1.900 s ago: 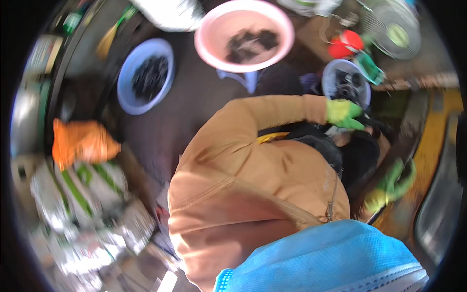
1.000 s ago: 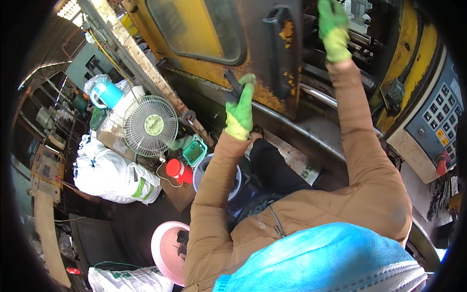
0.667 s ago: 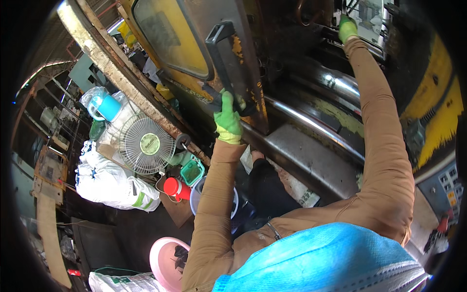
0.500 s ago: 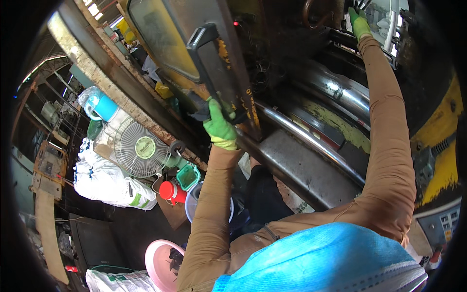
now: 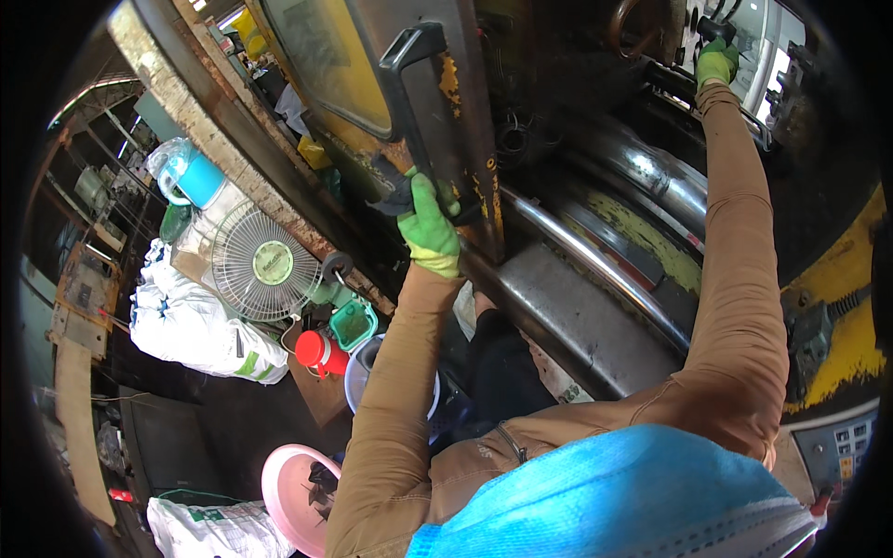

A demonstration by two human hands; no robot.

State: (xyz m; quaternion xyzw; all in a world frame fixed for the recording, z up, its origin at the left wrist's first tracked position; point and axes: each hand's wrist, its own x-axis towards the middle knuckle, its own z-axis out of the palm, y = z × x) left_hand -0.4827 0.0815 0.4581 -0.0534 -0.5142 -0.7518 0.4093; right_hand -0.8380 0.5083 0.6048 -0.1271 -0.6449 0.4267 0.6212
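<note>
A: Starting with the fingers, how about the left hand point(image 5: 431, 223), in a bright green glove with a yellow cuff?
B: Bent and closed round the lower end of a long black bracket-shaped handle point(image 5: 409, 107), also clasping a thin, ragged dark grey piece point(image 5: 393, 191).
A: Lying where, exactly?
B: Jutting out leftward from the glove, in front of a dark grey and yellow metal door point(image 5: 470, 102).
A: And on the right hand point(image 5: 716, 63)?
B: Gloved in green too, stretched far forward, up against a black rounded part point(image 5: 715, 30). Cannot tell whether pinching or only touching; too little visible of the fingers.
A: Between the arms?
B: A shiny round metal bar point(image 5: 595, 260), slanting.
A: Farther out?
B: Left of the brown left sleeve point(image 5: 395, 353), a round wire-caged fan point(image 5: 273, 262), a red plastic jug point(image 5: 316, 351) just beside a square green plastic basket point(image 5: 353, 323), and, lower, a round pink basin point(image 5: 290, 488) with dark pieces point(image 5: 323, 484) inside.
</note>
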